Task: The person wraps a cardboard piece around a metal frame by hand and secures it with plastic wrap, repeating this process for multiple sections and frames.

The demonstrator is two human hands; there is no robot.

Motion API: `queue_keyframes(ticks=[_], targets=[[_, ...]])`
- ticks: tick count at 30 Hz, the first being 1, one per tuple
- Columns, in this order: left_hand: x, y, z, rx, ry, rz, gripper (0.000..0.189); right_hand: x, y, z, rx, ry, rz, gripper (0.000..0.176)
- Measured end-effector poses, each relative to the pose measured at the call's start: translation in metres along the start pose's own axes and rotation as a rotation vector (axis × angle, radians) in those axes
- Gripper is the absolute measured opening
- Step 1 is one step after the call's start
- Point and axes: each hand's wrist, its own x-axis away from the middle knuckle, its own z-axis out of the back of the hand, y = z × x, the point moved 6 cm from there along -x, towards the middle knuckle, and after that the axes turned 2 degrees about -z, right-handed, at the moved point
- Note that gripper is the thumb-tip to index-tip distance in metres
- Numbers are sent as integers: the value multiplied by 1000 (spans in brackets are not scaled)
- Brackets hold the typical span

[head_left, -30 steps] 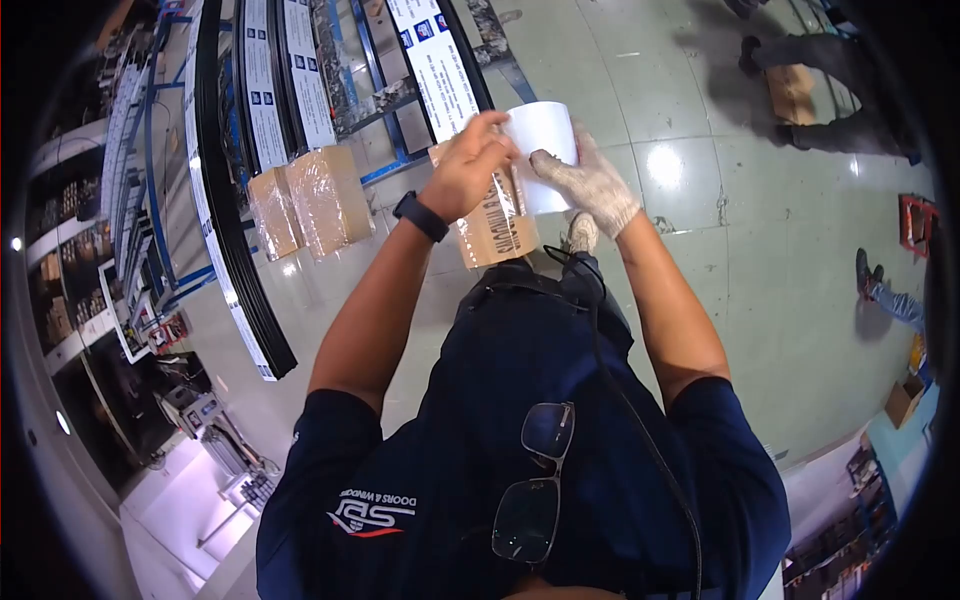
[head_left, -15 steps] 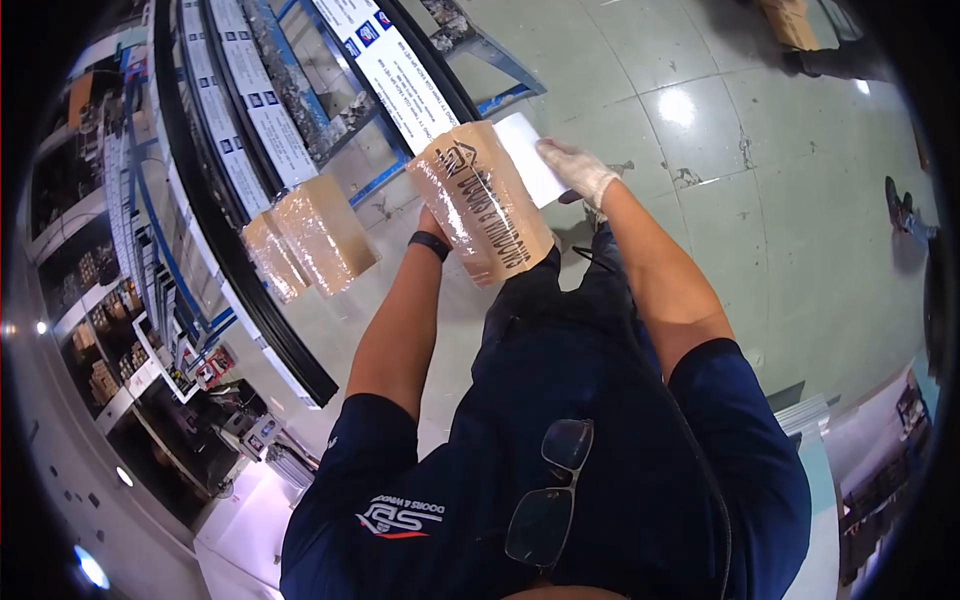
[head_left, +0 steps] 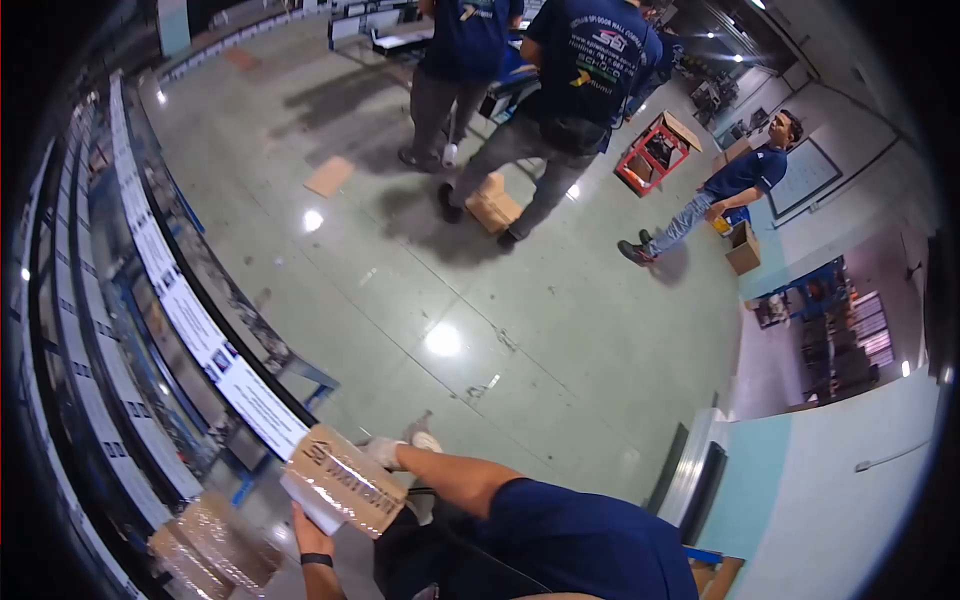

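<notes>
A brown cardboard wrap (head_left: 345, 480) with printed letters and shiny clear tape covers the near end of a long profile (head_left: 250, 395) with white labelled film. Under its lower left side a white sheet (head_left: 318, 508) sticks out. My left hand (head_left: 303, 522), bare with a black wristband, grips the edge of that sheet; its other fingers are hidden. On the far side of the cardboard, my gloved right hand (head_left: 384, 453) is at its edge, with its fingers mostly hidden. Another taped cardboard wrap (head_left: 215, 545) lies at the lower left.
More long profiles (head_left: 75, 330) lie on blue racks at the left. Several people stand farther off, one (head_left: 590, 80) with a cardboard piece (head_left: 493, 205) at their feet. A red cart (head_left: 657, 155) and a walking person (head_left: 735, 190) are at the upper right.
The view has swung up and outward, bringing people and more floor into sight. The white sheet, earlier in my gloved right hand, now shows by my left hand. My right hand is against the cardboard.
</notes>
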Motion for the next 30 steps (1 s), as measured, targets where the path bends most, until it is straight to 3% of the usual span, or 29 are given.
queue_keyframes(ticks=[3,5,7,8,10,13,14,15,19,20,21,22,23,24,26,27,28,29,30], targets=[[11,27,-19,94,-44,32,61,39,-22,9,-272,2,44,76],[7,39,-16,11,-80,-32,64,47,-28,7,-199,-110,43,83],[29,57,-46,-94,38,-54,72,100,-66,-5,-2,-159,116,82],[22,67,-55,-108,10,-80,72,91,-63,-6,-72,-165,117,81],[17,70,-59,-50,-30,107,62,48,-38,-16,-144,-173,141,82],[15,61,-33,15,-60,416,54,108,-71,-12,-32,-72,229,80],[-6,54,-4,-73,3,310,57,119,-77,-10,3,-55,279,77],[-9,64,-13,-93,2,302,57,129,-81,-9,41,-42,323,75],[6,113,-55,-523,155,-118,68,184,-101,-1,159,-94,313,71],[26,117,-66,-619,219,-200,73,158,-90,3,219,16,290,71],[60,117,-67,-713,311,-263,80,107,-74,-1,164,-64,447,71],[68,116,-81,-598,310,-253,83,118,-74,7,266,-67,320,70],[78,114,-95,-483,311,-244,88,130,-81,11,283,-48,332,59],[55,116,-57,-537,227,-351,85,19,-37,-6,876,-25,639,55],[83,127,-118,-400,153,-318,72,-9,-21,-21,992,158,1141,39],[88,133,-108,-525,256,-472,73,46,-52,-15,574,-159,650,46],[88,142,-107,-727,243,-559,81,124,-88,-3,119,-200,159,54],[80,141,-104,-523,277,-547,88,91,-82,-5,65,-133,359,63],[83,138,-104,-408,306,-482,87,104,-84,-9,114,-65,360,66]])
